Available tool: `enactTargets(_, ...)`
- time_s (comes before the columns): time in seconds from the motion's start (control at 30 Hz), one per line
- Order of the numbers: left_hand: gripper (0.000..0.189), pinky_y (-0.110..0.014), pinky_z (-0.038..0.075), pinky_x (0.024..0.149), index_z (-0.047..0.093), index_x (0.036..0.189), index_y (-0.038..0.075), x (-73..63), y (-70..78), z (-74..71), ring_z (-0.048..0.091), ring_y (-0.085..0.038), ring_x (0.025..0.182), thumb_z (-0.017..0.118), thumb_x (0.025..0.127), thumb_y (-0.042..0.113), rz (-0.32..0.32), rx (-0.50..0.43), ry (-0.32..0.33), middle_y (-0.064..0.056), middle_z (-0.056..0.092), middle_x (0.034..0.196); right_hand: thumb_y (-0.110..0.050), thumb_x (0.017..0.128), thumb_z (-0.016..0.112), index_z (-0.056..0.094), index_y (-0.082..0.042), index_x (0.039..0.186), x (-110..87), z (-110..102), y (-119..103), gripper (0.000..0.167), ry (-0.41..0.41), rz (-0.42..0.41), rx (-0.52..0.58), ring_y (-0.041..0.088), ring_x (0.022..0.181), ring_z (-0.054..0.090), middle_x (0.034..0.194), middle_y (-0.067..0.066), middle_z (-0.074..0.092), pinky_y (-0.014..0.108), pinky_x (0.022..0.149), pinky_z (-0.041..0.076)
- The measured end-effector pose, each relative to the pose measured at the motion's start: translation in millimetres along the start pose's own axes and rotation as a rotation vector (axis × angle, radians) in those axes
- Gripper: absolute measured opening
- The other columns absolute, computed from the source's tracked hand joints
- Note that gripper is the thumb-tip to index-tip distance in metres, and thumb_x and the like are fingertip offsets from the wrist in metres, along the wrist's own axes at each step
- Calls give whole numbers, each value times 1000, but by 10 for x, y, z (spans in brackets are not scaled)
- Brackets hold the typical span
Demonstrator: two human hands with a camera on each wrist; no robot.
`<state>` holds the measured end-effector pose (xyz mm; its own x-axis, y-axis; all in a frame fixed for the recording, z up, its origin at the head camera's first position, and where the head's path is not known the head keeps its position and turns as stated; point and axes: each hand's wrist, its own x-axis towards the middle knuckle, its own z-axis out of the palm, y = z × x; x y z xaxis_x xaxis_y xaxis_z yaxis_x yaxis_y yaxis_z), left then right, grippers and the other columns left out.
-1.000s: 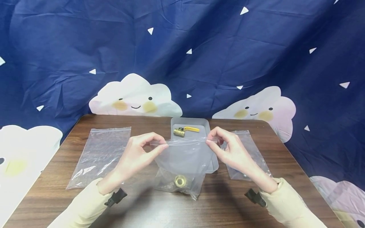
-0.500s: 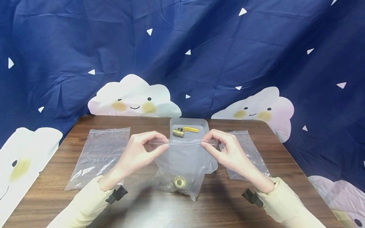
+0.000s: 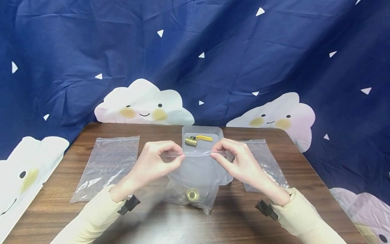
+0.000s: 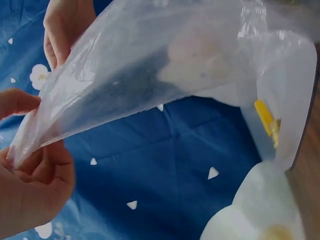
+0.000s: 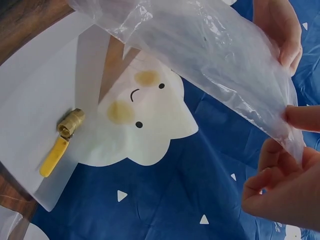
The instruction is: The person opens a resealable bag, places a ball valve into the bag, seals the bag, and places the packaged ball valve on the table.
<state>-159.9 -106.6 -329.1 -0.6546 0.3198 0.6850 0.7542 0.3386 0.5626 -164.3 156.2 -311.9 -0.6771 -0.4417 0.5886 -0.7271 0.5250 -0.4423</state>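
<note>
A clear zip-lock bag [image 3: 195,173] hangs between both hands in the head view, its top strip stretched level. My left hand [image 3: 156,159] pinches that strip on the left between thumb and forefinger. On the other side my right hand [image 3: 239,159] pinches it the same way, a short gap from the left. At the bottom of the bag lies a brass fitting [image 3: 192,194] with a round opening, low over the table. Both wrist views show the bag's film [image 4: 115,85] running out from the pinching fingers.
Behind the bag stands a grey plastic tray [image 3: 202,129] holding a brass ball valve [image 3: 191,141] with a yellow lever. Another clear zip-lock bag [image 3: 106,162] lies flat at the left, and one more clear bag [image 3: 268,159] lies at the right, partly behind the right hand.
The right hand has slid leftward along the bag's top strip, and the left hand has shifted slightly right, so the hands are closer together. The bag's lower part has stayed put.
</note>
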Motion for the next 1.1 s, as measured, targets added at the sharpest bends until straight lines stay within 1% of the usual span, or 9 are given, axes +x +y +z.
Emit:
enactTargets(0.1,8,-16,55,69,75,85,17,20,12,7,69,-1,75,77,81,11,38,55,-7,7,74,80,-10,87,74,68,-22,86,8,1,-5,13,-3,-5,5,3,72,53,79,-11,64,17,66,44)
enactTargets(0.23,4,-15,56,70,76,85,15,42,19,36,70,-2,76,78,82,12,64,46,-36,6,76,81,-11,86,76,69,-22,86,29,21,-13,13,-27,-52,55,5,72,54,79,-11,65,19,65,44)
enactTargets(0.3,5,-14,56,71,76,83,13,45,19,53,71,-4,76,76,83,9,74,40,-47,4,76,80,-11,85,77,69,-22,84,42,37,-24,13,-38,-85,67,6,72,53,78,-10,65,19,64,44)
enactTargets(0.43,9,-13,56,73,75,84,12,42,25,79,72,-6,76,75,81,4,103,53,-41,1,74,79,-10,86,75,68,-21,84,56,62,-37,13,-41,-133,14,4,70,50,73,-10,61,20,65,42)
enactTargets(0.53,9,-13,56,73,75,85,13,46,37,85,71,-5,75,76,82,4,122,55,-37,3,74,79,-9,87,74,67,-19,85,65,65,-35,12,-40,-147,-32,2,70,49,72,-10,58,22,65,42)
enactTargets(0.73,8,-16,53,67,77,86,15,80,58,84,70,-3,74,80,80,11,147,114,-38,6,75,80,-9,85,75,66,-19,85,82,67,-22,13,-39,-147,-29,2,75,53,77,-11,63,22,69,46)
enactTargets(0.83,8,-17,52,65,76,84,15,92,70,94,67,-3,73,79,80,8,151,137,-55,7,75,78,-15,83,78,68,-20,88,90,90,-41,13,-48,-173,-54,3,80,55,83,-12,66,23,74,43)
enactTargets(0.93,11,-17,51,64,74,82,14,94,70,109,62,-3,69,75,79,4,157,133,-66,7,73,76,-19,81,81,71,-23,90,101,125,-71,14,-36,-220,-96,3,83,56,84,-14,67,26,76,37)
enactTargets(1.1,13,-16,48,61,73,81,14,97,58,126,55,-2,66,74,77,2,158,117,-66,7,70,74,-17,82,80,72,-24,86,129,169,-108,11,-10,-282,-108,3,84,57,80,-15,68,27,74,33)
